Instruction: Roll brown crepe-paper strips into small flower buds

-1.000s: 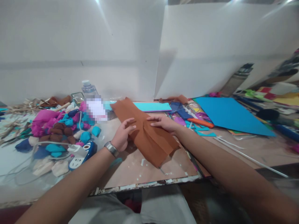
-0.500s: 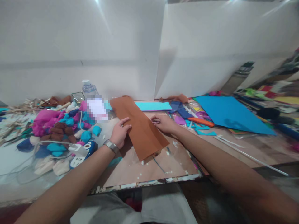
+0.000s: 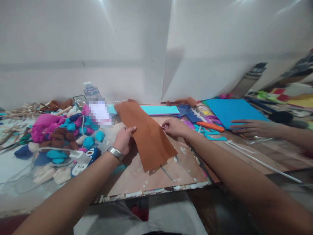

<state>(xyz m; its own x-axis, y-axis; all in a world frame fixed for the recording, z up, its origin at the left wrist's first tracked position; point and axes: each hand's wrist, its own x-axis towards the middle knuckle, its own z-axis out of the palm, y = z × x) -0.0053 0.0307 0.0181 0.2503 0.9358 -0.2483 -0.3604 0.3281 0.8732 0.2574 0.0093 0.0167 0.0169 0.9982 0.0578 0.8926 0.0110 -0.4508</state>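
Note:
A long brown sheet [image 3: 149, 137], like felt or crepe paper, lies slantwise over the worktable, its near end lifted a little and a faint crease running along it. My left hand [image 3: 124, 140], with a metal watch at the wrist, pinches its left edge between thumb and fingers. At the opposite edge, my right hand [image 3: 171, 127] is closed with thumb and fingertips on the sheet's right side. Behind the sheet lies a flat turquoise strip [image 3: 160, 110].
Crumpled coloured bundles [image 3: 61, 133], a power strip [image 3: 84, 163] with a cable and a bottle [image 3: 91, 91] crowd the left. An orange cutter [image 3: 210, 126] lies among scraps on the right. Another person's hand [image 3: 256, 128] rests on a blue sheet [image 3: 237, 112]. A white strip [image 3: 266, 163] lies nearer.
The brown sheet's near end has shifted slightly left and bulges more. My left fingers have moved from its top to its edge. Another person's hand has come in from the right onto the blue sheet.

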